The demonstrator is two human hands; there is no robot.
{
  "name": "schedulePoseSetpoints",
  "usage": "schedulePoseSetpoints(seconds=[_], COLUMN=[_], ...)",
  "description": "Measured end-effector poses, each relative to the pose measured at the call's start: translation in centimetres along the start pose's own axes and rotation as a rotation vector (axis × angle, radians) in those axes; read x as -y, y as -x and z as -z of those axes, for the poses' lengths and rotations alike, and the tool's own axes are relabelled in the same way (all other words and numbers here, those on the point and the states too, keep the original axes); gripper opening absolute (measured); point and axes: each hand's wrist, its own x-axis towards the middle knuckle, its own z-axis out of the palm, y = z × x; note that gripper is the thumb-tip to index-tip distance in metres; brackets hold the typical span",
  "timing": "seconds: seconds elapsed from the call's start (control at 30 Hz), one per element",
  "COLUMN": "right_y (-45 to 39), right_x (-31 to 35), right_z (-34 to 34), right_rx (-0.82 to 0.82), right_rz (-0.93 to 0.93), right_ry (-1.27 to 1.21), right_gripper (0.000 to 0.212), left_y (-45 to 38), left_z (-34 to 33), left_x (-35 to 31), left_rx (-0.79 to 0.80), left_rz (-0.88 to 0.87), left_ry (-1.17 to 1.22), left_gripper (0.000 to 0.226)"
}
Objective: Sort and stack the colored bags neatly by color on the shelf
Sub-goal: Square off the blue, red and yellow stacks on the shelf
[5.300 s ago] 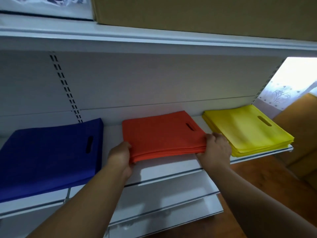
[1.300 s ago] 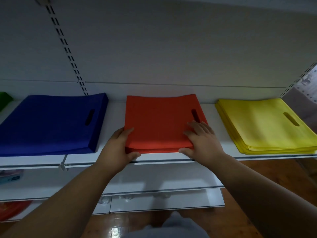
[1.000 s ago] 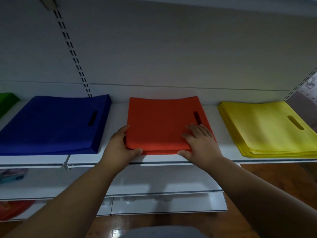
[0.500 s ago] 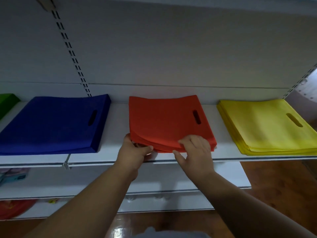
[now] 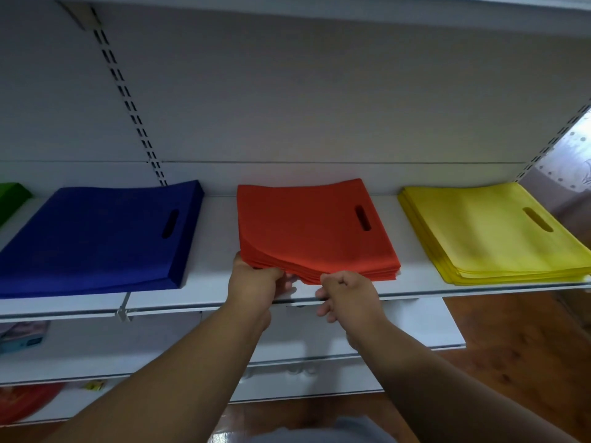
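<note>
Both hands had slid off the top: the left hand (image 5: 254, 281) and right hand (image 5: 347, 297) gripped the lifted front edge of the orange bag stack (image 5: 315, 231) at frame centre, between the squared blue stack (image 5: 96, 238) and yellow stack (image 5: 492, 231), so only its straightening seemed left.

The stack of flat orange-red bags (image 5: 307, 231) looks like matt, soft cloth, as do the deep blue stack (image 5: 96, 238) and the yellow stack (image 5: 486, 231). The white shelf board (image 5: 211, 282) appears smooth, probably painted metal. The brown wooden floor (image 5: 511, 340) shines glossy.
</note>
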Motion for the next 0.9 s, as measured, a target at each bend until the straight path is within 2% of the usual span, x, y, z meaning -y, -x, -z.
schedulePoseSetpoints(seconds=[0.1, 0.2, 0.37, 0.57, 0.7, 0.8, 0.9], right_y=[0.9, 1.3, 2.0, 1.7, 0.9, 0.0, -1.0], right_x=[0.7, 1.1, 0.7, 0.5, 0.7, 0.9, 1.1], right_z=[-1.5, -2.4, -2.4, -2.4, -1.5, 0.5, 2.7], right_rx=[0.145, 0.199, 0.168, 0.164, 0.101, -0.047, -0.177], right_rz=[-0.166, -0.252, -0.272, -0.283, -0.317, -0.285, -0.252], right_ry=[-0.303, -0.482, -0.610, -0.703, -0.804, -0.822, -0.766], right_gripper=[0.016, 0.018, 0.021, 0.021, 0.024, 0.028, 0.026], left_y=[-0.2, -0.4, -0.6, -0.5, -0.5, -0.7, -1.0], left_z=[-0.2, 0.0, 0.4, 0.3, 0.3, 0.6, 1.2], left_x=[-0.1, -0.3, -0.8, -1.0, -1.2, -1.4, -1.4], left_rx=[-0.019, -0.027, -0.032, -0.020, -0.002, -0.009, -0.042], left_rz=[0.000, -0.010, 0.016, 0.055, 0.084, 0.099, 0.094], left_ry=[0.031, 0.025, 0.046, 0.059, 0.055, 0.028, -0.024], left_gripper=[0.042, 0.033, 0.022, 0.021, 0.018, 0.011, 0.020])
